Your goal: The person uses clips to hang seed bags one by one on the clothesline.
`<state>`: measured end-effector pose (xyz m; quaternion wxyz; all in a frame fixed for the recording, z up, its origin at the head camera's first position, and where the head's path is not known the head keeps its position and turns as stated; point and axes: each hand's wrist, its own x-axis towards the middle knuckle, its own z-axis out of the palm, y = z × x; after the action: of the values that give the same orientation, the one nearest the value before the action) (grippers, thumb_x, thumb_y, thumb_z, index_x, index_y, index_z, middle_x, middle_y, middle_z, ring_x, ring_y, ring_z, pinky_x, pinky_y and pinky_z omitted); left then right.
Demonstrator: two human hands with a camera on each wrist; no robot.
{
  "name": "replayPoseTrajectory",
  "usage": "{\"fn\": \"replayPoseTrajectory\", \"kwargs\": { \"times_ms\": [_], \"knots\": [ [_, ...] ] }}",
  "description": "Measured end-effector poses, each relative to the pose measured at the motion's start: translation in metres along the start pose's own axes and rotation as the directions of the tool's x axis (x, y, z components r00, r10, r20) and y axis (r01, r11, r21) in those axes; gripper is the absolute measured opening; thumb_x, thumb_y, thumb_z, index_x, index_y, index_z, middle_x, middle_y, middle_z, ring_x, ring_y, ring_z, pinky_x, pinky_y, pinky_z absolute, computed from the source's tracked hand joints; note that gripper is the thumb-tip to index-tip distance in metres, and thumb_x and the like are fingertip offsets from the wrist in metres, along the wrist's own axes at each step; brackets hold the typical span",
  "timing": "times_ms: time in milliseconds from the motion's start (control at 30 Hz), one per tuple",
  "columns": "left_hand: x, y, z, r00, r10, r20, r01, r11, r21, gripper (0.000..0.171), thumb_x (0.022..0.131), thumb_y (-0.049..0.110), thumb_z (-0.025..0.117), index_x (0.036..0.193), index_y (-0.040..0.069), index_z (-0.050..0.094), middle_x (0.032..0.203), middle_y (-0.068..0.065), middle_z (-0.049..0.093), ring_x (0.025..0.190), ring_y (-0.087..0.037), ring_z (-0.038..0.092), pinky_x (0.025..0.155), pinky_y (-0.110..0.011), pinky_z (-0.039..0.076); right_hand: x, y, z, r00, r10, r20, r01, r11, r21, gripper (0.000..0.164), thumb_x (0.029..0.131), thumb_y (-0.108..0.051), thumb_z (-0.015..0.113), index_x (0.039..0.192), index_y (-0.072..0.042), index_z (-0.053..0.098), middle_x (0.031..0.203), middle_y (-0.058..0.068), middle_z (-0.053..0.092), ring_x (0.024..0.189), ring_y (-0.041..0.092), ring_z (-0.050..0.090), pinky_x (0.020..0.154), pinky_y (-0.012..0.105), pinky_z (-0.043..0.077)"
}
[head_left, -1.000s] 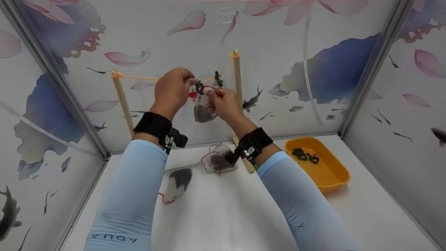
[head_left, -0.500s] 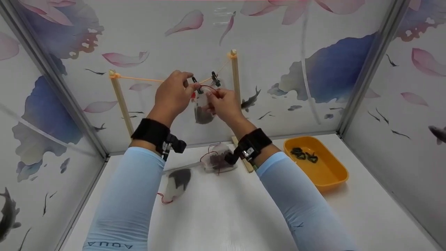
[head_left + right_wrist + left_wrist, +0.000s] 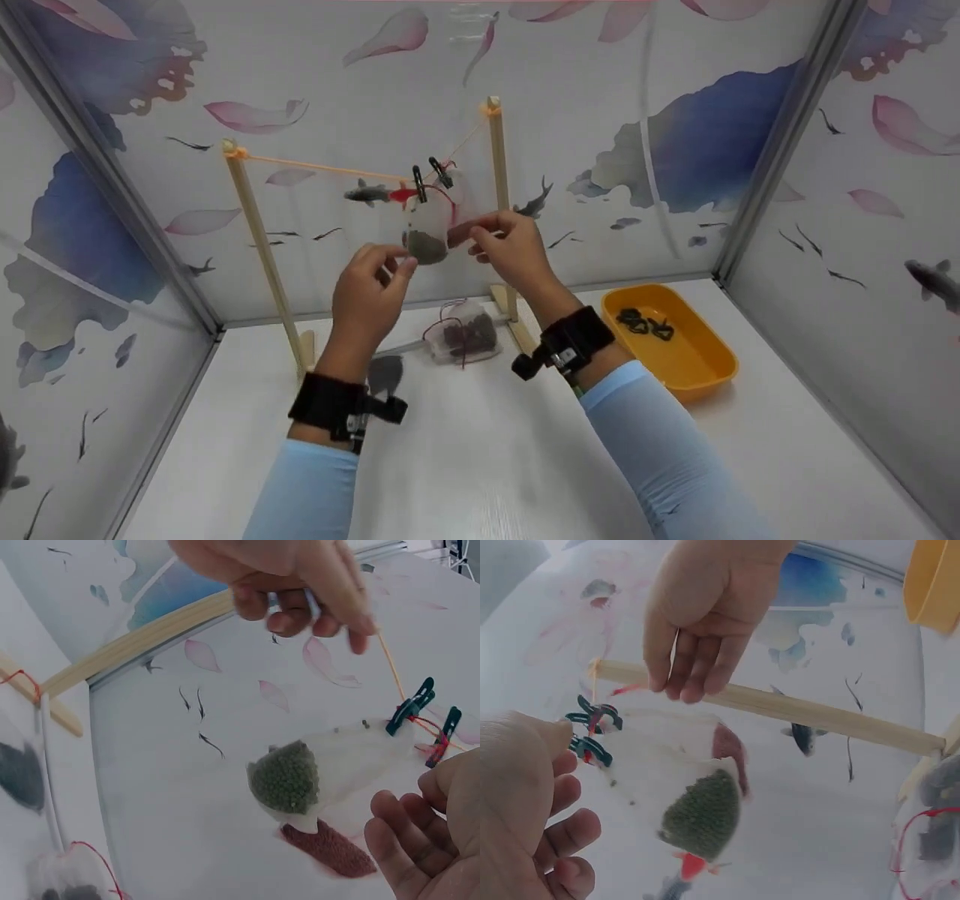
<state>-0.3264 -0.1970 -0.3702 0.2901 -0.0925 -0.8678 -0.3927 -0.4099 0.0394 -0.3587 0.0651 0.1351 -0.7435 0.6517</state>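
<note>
A translucent drawstring pouch with green beans [image 3: 426, 246] hangs from an orange string [image 3: 322, 168] by a dark green clothespin [image 3: 418, 184]. Behind it, a second clothespin [image 3: 441, 172] holds a pouch of reddish grains [image 3: 330, 847], mostly covered in the head view by the front pouch and right fingers. My left hand [image 3: 369, 300] is at the lower left of the green-bean pouch, fingers loosely bent with nothing between them. On the other side, my right hand [image 3: 517, 251] hovers beside the pouches, its fingers relaxed and holding nothing. Both wrist views show gaps between hands and pouches.
Two wooden posts [image 3: 259, 247] carry the string. Beneath, a pouch with dark contents and red cord [image 3: 463, 337] lies on the white table [image 3: 480, 457]; another dark-filled pouch [image 3: 385, 375] is partly behind the left wrist. A yellow tray [image 3: 705, 352] at right holds several clothespins.
Both hands have let go at the string: the left moved down from the clothespin, the right moved down and right from the pouch's top. The green-bean pouch now hangs by its clothespin.
</note>
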Motion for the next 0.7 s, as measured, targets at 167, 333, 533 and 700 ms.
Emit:
{"fn": "replayPoseTrajectory", "kwargs": {
  "times_ms": [167,333,533,700],
  "knots": [
    [-0.042,-0.033,0.006,0.992,-0.12,0.044,0.117,0.99,0.078,0.028,0.112,0.032,0.074,0.128,0.01,0.081,0.11,-0.009,0.073,0.096,-0.027,0.07,0.082,-0.041,0.053,-0.021,0.023,-0.032,0.999,0.02,0.039,-0.014,0.988,-0.156,0.021,0.113,-0.022,0.072,0.128,-0.009,0.08,0.119,0.012,0.077,0.1,0.023,0.082,0.095,0.037,0.067],
    [-0.072,-0.053,0.015,0.98,-0.187,0.07,0.176,0.974,0.14,0.028,0.111,0.033,0.075,0.128,0.011,0.082,0.113,-0.007,0.075,0.106,-0.028,0.072,0.089,-0.046,0.057,-0.038,0.046,-0.063,0.998,0.056,0.035,-0.043,0.954,-0.297,0.022,0.115,-0.024,0.07,0.129,-0.011,0.08,0.124,0.013,0.077,0.109,0.028,0.079,0.098,0.043,0.065],
    [-0.095,-0.057,0.03,0.981,-0.178,0.08,0.17,0.98,0.105,0.024,0.111,0.03,0.076,0.125,0.011,0.082,0.113,-0.005,0.077,0.11,-0.027,0.074,0.094,-0.049,0.061,-0.04,0.073,-0.098,0.978,0.21,0.008,-0.185,0.879,-0.44,0.026,0.117,-0.023,0.065,0.136,-0.009,0.076,0.135,0.016,0.075,0.12,0.033,0.071,0.107,0.047,0.063],
    [-0.106,-0.051,0.047,0.98,-0.142,0.14,0.135,0.989,0.058,0.023,0.112,0.027,0.075,0.127,0.011,0.081,0.119,-0.006,0.077,0.118,-0.028,0.074,0.099,-0.051,0.062,-0.033,0.103,-0.135,0.938,0.348,0.011,-0.292,0.804,-0.517,0.038,0.119,-0.022,0.06,0.149,-0.001,0.066,0.152,0.024,0.066,0.133,0.039,0.065,0.119,0.054,0.057]
  ]
}}
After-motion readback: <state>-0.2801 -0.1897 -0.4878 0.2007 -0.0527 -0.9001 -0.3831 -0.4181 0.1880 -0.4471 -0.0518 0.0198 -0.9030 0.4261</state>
